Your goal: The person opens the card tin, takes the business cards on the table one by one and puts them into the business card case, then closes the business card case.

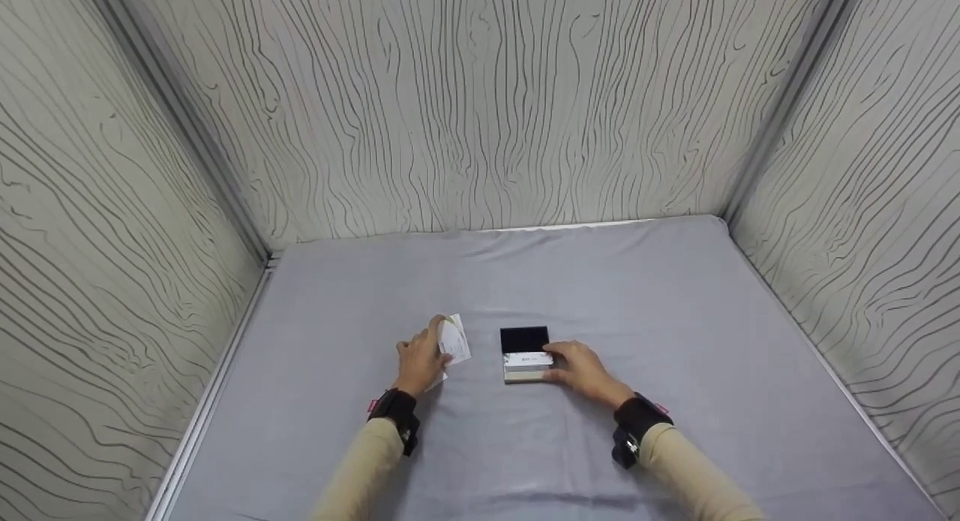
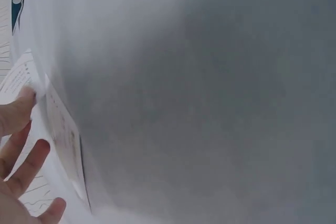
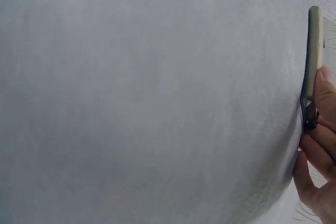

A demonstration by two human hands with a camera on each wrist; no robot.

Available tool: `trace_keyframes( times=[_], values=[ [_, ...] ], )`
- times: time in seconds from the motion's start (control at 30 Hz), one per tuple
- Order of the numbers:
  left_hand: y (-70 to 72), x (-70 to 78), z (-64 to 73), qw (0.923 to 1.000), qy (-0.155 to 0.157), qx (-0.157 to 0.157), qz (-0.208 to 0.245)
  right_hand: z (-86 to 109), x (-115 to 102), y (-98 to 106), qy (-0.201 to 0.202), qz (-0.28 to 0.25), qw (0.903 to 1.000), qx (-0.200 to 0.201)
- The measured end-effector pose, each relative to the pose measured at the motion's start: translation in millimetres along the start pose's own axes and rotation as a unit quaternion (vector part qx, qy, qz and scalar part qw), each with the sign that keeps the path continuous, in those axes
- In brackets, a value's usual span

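Observation:
Thumb and fingers of my left hand (image 1: pixel 421 362) pinch a white printed card (image 1: pixel 455 339), held up on edge in the left wrist view. Below that hand, a second printed card (image 2: pixel 65 140) lies on the cloth, mostly hidden by the hand in the head view. To the right, a small card case (image 1: pixel 523 338) lies open, its dark inner lid facing up. White cards (image 1: pixel 528 359) sit in its near half. My right hand (image 1: pixel 583 369) grips the case by its right side, thumb at the near edge. The right wrist view shows the case's beige edge (image 3: pixel 313 51).
A grey cloth (image 1: pixel 637 296) with shallow wrinkles covers the table. Wood-patterned panels (image 1: pixel 480 115) stand at the back and both sides, joined by grey metal posts (image 1: pixel 787 93). Black camera bands (image 1: pixel 396 412) are on both wrists.

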State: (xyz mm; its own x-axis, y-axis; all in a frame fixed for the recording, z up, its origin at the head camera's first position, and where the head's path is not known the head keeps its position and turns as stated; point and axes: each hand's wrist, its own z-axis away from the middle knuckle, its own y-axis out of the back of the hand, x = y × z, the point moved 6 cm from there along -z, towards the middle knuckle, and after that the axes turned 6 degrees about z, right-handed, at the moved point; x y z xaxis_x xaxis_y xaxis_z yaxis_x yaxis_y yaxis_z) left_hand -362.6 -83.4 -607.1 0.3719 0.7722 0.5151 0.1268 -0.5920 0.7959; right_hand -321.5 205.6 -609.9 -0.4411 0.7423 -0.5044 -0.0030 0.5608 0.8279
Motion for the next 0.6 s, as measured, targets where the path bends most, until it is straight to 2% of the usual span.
trace_keyframes(
  times=[0.1, 0.2, 0.3, 0.43, 0.6],
  values=[
    [0.5, 3.7, 0.9, 0.9998, -0.013, 0.006, 0.017, 0.5, 1, -1, 0.004, 0.001, 1.0000, 0.004],
    [3.1, 8.6, 1.0, 0.9984, -0.042, 0.019, 0.033, -0.7, 1, -1, 0.006, 0.002, 1.0000, 0.001],
    [3.0, 12.0, 0.2, 0.9981, -0.038, 0.008, 0.048, -1.7, 3, -1, 0.005, 0.002, 1.0000, -0.002],
    [0.2, 13.0, -1.1, 0.9973, -0.005, -0.021, 0.070, -1.2, 2, -1, 0.007, 0.008, 0.9999, 0.004],
    [0.0, 16.4, -3.3, 0.9963, -0.027, -0.016, 0.080, -0.2, 2, 1, 0.008, 0.013, 0.9998, 0.011]
  ],
)
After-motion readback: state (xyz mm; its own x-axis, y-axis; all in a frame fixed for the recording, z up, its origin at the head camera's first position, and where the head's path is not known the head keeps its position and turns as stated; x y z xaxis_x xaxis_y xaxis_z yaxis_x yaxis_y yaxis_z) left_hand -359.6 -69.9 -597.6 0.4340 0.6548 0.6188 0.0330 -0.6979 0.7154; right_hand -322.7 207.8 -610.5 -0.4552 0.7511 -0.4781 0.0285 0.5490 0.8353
